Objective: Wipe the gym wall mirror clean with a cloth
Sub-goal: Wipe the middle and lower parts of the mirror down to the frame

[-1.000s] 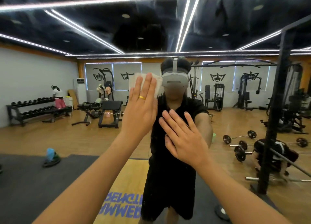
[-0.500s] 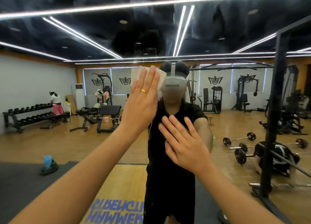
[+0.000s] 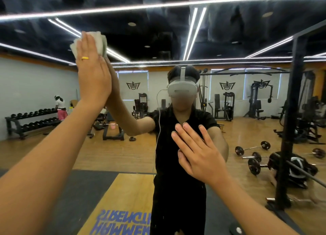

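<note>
Your left hand, fingers straight, presses the folded white cloth against the large gym wall mirror, high on the left. Your right hand lies flat on the glass, empty. Wiping appears under way. The cleaned extent cannot be judged.

Left hand, fingers straight, presses a white cloth flat against the mirror, high on the left. Gold ring on one finger. Right hand rests flat-palmed on the glass lower down, well apart from the cloth.
</note>
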Available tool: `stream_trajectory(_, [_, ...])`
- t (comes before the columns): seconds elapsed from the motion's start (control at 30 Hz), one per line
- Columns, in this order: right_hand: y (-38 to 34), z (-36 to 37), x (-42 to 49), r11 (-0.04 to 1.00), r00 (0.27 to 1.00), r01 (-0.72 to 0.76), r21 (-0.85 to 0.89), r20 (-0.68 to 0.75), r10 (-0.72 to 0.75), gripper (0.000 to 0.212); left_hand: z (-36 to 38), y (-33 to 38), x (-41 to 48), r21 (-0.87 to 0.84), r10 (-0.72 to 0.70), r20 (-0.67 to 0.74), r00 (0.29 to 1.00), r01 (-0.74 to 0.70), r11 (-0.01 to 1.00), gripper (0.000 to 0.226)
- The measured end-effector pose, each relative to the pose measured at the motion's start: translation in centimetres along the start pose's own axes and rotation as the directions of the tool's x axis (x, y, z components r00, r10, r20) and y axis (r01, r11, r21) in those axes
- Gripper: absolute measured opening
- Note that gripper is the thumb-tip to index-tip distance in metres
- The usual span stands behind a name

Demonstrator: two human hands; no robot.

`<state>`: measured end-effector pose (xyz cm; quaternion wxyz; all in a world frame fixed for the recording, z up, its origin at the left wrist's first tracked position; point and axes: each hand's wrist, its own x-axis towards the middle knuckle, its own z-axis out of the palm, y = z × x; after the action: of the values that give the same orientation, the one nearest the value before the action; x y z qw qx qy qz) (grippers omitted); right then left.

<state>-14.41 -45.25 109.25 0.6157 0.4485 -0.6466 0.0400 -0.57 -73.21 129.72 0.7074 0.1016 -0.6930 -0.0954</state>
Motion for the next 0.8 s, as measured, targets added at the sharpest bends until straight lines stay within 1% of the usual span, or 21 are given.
stream_trajectory(0.07, [0.1,-0.1,0.0,1.0,1.0,-0.006,-0.007,0.0,0.006,0.058,0.2,0.4,-1.0,0.03,0.027,0.005,1.0,-0.027,0.999,0.064])
stream_trajectory(0.1, [0.1,-0.1,-0.1,1.0,1.0,-0.011,-0.007,-0.003,0.011,0.058,0.5,0.8,-1.8,0.041,0.058,0.031,0.998,-0.059,0.997,0.062])
stream_trajectory(0.17, [0.0,-0.2,-0.1,1.0,1.0,-0.015,0.0,-0.005,0.015,0.058,0.9,2.3,-4.5,0.039,0.153,0.113,0.982,-0.158,0.987,0.064])
stream_trajectory(0.2, [0.0,-0.3,-0.1,1.0,1.0,-0.014,0.005,-0.004,0.014,0.058,1.1,3.1,-6.2,0.028,0.233,0.16,0.959,-0.24,0.97,0.065])
stream_trajectory(0.23, [0.0,-0.3,-0.1,1.0,1.0,-0.011,0.006,-0.002,0.011,0.058,1.5,3.7,-7.8,0.003,0.322,0.205,0.924,-0.33,0.944,0.065])
stream_trajectory(0.3, [0.0,-0.4,-0.1,1.0,1.0,-0.005,0.001,-0.002,0.005,0.059,2.6,4.8,-10.9,-0.045,0.497,0.278,0.822,-0.506,0.861,0.072])
stream_trajectory(0.33, [0.0,-0.4,-0.1,1.0,1.0,-0.006,-0.001,-0.004,0.006,0.059,3.2,5.0,-12.1,-0.021,0.577,0.299,0.76,-0.6,0.8,0.078])
stream_trajectory(0.37, [0.0,-0.4,-0.1,1.0,1.0,-0.007,0.001,-0.004,0.007,0.059,3.6,4.8,-12.5,0.0,0.614,0.315,0.723,-0.647,0.762,0.08])
stream_trajectory(0.4, [0.0,-0.4,-0.1,1.0,1.0,-0.007,0.007,-0.003,0.007,0.059,3.8,4.9,-12.4,0.007,0.613,0.313,0.726,-0.647,0.763,0.079])
stream_trajectory(0.47, [0.0,-0.3,-0.1,1.0,1.0,-0.006,0.018,-0.002,0.006,0.059,3.7,5.0,-10.8,-0.01,0.547,0.271,0.792,-0.566,0.824,0.073])
stream_trajectory(0.57, [0.1,-0.2,0.1,1.0,1.0,-0.003,0.023,-0.002,0.003,0.059,3.0,4.8,-7.2,-0.044,0.373,0.205,0.905,-0.372,0.927,0.059])
stream_trajectory(0.63, [0.1,-0.2,0.1,1.0,1.0,-0.003,0.022,-0.003,0.003,0.059,2.7,3.8,-5.3,-0.04,0.241,0.152,0.958,-0.238,0.97,0.059])
stream_trajectory(0.67, [0.1,-0.1,0.1,1.0,1.0,-0.002,0.022,-0.003,0.003,0.059,2.6,3.3,-4.8,-0.041,0.198,0.118,0.973,-0.194,0.98,0.059])
stream_trajectory(0.73, [0.1,-0.1,0.1,1.0,1.0,-0.002,0.028,-0.001,0.002,0.058,2.8,2.9,-4.5,-0.036,0.199,0.05,0.979,-0.197,0.98,0.056])
stream_trajectory(0.8, [0.1,-0.4,0.1,0.998,1.0,-0.006,0.055,0.01,0.005,0.058,3.0,3.2,-4.7,-0.029,0.251,0.042,0.967,-0.249,0.968,0.053])
